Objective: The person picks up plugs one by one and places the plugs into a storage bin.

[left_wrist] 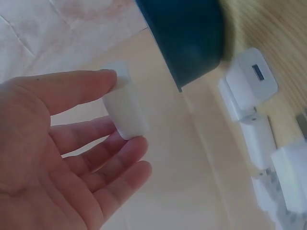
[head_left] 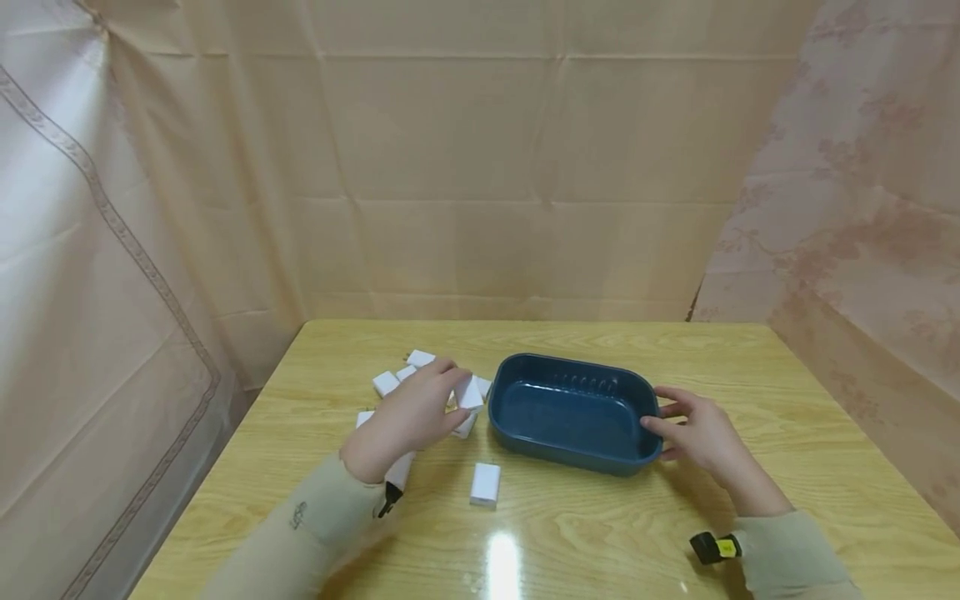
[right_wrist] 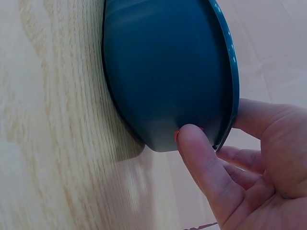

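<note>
My left hand point(head_left: 420, 410) pinches a white USB charger point(head_left: 470, 393) between thumb and fingers, at the left end of a dark blue rectangular dish point(head_left: 573, 421). In the left wrist view the held charger point(left_wrist: 125, 103) is tilted and raised beside the dish wall point(left_wrist: 192, 43). My right hand point(head_left: 697, 429) grips the dish's right end, thumb over the rim and fingers against the outer wall. The right wrist view shows a fingertip pressed to that outer wall point(right_wrist: 163, 81).
Several more white chargers point(head_left: 386, 383) lie around and behind my left hand, partly hidden by it; one shows a USB port point(left_wrist: 258, 73). A single charger point(head_left: 485, 484) lies in front of the dish. Curtains hang behind the wooden table point(head_left: 585, 533).
</note>
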`<state>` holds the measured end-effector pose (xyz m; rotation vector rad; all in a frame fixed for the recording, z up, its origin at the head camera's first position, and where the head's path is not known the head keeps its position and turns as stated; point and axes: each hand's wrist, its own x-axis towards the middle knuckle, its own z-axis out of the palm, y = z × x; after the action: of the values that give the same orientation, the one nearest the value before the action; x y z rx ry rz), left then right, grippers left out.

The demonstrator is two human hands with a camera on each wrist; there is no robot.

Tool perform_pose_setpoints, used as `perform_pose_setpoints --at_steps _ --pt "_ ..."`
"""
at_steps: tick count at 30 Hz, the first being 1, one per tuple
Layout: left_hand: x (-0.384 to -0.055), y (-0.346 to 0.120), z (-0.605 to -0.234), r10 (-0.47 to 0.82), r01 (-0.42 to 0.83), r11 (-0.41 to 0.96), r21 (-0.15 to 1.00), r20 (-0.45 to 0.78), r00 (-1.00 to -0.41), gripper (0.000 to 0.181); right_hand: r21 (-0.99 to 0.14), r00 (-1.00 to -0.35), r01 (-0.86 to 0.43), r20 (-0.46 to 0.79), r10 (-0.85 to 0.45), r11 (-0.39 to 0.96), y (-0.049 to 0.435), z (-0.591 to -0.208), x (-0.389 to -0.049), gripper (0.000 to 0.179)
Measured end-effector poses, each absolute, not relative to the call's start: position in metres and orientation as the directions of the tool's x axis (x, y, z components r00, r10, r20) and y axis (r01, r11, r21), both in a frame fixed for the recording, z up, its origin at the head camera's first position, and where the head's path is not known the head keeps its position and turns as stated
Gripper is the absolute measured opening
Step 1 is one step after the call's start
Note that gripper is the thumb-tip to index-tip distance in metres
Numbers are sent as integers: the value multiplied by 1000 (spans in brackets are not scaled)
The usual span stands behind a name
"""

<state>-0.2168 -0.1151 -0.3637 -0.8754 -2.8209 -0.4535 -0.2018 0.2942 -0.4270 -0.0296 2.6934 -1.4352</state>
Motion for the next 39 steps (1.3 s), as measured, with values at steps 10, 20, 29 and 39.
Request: perform_pose_setpoints --at_steps 10,20,29,39 --pt "-234 -96 -366 564 621 754 212 274 -779 44 -844 -995 14 -64 -75 536 291 -429 -205 72" --pt "-243 -76 -362 563 602 771 209 219 -797 44 -849 -995 30 -77 -67 527 290 -429 -205 72" --pt "-246 -55 -363 552 583 784 213 190 -812 47 -849 -994 31 -79 -69 527 291 -428 -205 73" --pt "-250 -33 -373 571 594 778 203 165 -804 46 -833 -995 37 -83 -59 553 290 -427 -205 74"
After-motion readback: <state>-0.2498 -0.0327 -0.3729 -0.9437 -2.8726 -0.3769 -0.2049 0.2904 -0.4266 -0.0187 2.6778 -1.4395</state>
